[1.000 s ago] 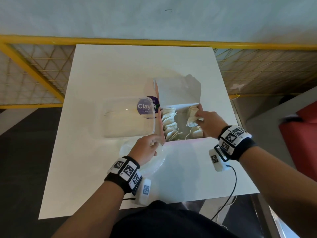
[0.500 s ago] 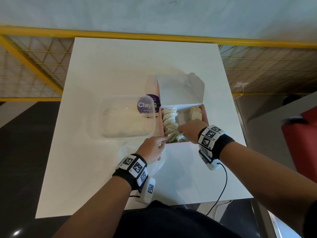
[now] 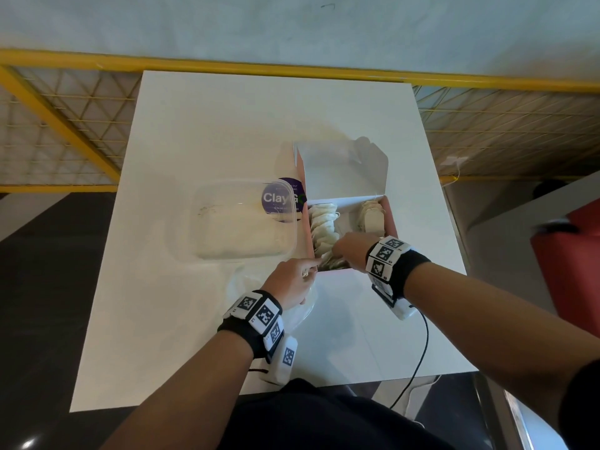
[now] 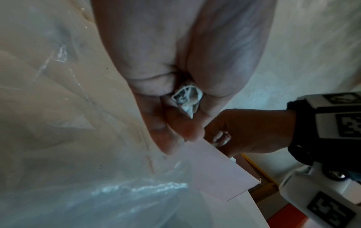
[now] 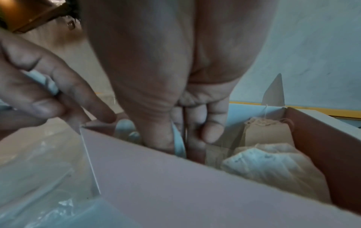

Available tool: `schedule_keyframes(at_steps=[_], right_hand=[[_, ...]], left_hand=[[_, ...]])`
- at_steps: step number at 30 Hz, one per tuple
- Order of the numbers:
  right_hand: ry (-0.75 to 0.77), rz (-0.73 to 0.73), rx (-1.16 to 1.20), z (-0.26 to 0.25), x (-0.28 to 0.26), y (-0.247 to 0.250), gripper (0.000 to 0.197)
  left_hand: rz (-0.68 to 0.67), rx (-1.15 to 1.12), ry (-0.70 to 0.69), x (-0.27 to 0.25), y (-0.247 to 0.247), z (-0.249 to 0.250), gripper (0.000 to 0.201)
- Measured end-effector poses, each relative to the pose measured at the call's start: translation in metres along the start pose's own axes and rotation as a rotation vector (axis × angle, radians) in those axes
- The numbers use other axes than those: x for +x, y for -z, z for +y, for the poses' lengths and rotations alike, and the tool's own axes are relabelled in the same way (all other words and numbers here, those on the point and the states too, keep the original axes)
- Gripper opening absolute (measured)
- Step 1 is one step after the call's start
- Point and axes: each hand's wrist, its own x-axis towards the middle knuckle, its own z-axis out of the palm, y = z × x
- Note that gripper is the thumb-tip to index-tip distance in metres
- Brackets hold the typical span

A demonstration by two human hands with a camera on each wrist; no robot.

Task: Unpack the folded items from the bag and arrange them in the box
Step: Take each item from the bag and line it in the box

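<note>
A pink cardboard box (image 3: 392, 222) stands open on the white table, lid tilted back. Inside, folded tea bags stand in a left row (image 3: 321, 222) and a right row (image 3: 373, 216). My right hand (image 3: 344, 246) reaches into the near-left part of the box and pinches a tea bag (image 5: 179, 146) between thumb and fingers (image 5: 213, 131). My left hand (image 3: 293, 280) rests at the box's near-left corner (image 4: 215, 174), over the clear plastic bag (image 3: 303, 315). Its curled fingers grip a small bunch of folded tea bags (image 4: 186, 98).
A clear plastic tub (image 3: 240, 222) with a purple label (image 3: 279, 198) sits left of the box, touching it. A black cable (image 3: 422, 358) hangs from my right wrist over the table's near edge. A yellow mesh railing (image 3: 292, 64) runs behind the table.
My right hand has left the right row at the far side of the box and moved to its near-left part. My left hand has stayed at the corner.
</note>
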Motion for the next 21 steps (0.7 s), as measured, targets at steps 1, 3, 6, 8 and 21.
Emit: schedule_keyframes(at_steps=[1, 3, 6, 8, 21], right_hand=[[-0.002, 0.004, -0.005, -0.001, 0.002, 0.0, 0.031], [-0.005, 0.019, 0.016, -0.003, 0.006, -0.001, 0.028], [-0.029, 0.068, 0.143, -0.004, 0.012, -0.005, 0.031], [-0.051, 0.119, 0.276, -0.004, 0.015, -0.012, 0.028], [-0.089, 0.246, 0.656, 0.01, 0.013, -0.033, 0.025]], left_hand=[[-0.002, 0.0, 0.002, 0.0, -0.001, 0.0, 0.04], [-0.003, 0.0, 0.009, 0.0, -0.001, 0.001, 0.041], [0.002, -0.01, 0.029, -0.001, -0.001, 0.0, 0.042], [-0.001, -0.022, 0.039, -0.001, -0.002, 0.0, 0.043], [-0.012, -0.119, 0.027, -0.007, 0.004, 0.001, 0.038]])
